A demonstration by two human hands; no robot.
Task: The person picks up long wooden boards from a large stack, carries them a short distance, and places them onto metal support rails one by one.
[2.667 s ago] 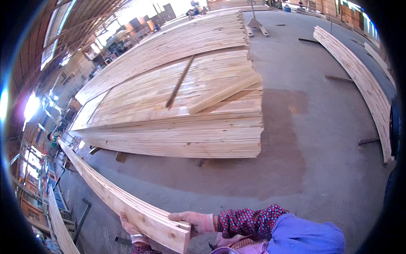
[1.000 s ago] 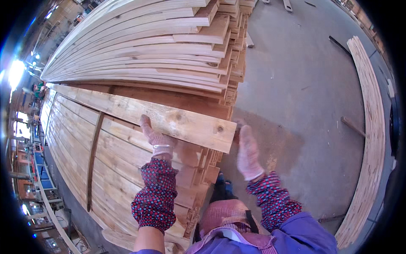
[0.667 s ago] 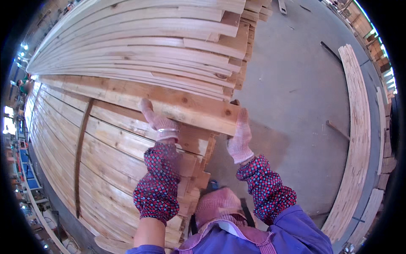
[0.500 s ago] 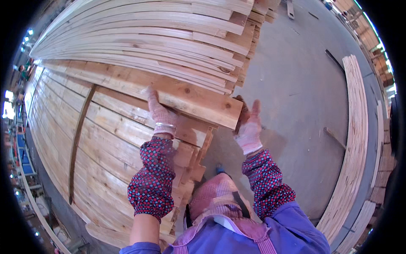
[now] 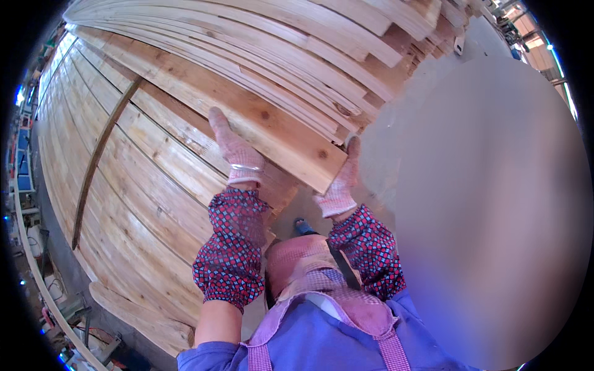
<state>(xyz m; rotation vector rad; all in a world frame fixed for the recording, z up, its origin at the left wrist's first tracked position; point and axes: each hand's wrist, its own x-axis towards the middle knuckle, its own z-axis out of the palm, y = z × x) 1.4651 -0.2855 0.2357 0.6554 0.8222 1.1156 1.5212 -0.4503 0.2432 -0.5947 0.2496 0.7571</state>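
A long, knotty wooden board [image 5: 266, 120] lies slantwise along the near side of a stack of sawn planks [image 5: 278, 49]. My left hand [image 5: 239, 151], in a pale pink work glove, grips its near edge with the thumb side up; some fingers are hidden by the wood. At the board's right end, my right hand [image 5: 341, 179] is closed against the end face in a matching glove, its fingers partly out of sight. Below the board spreads a layer of smooth planks [image 5: 148, 179], crossed by a thin dark strip of wood [image 5: 102, 154].
Uneven plank ends jut out at the upper right above the grey floor [image 5: 387, 133]. A large blurred shape [image 5: 489, 210] covers the right side, and I cannot make out what it is. Blue bins [image 5: 23, 157] and equipment line the far left.
My right hand has come in against the board's end, moving left and slightly down. My left hand keeps its place at the near edge. The view has turned, and a blur covers the right side.
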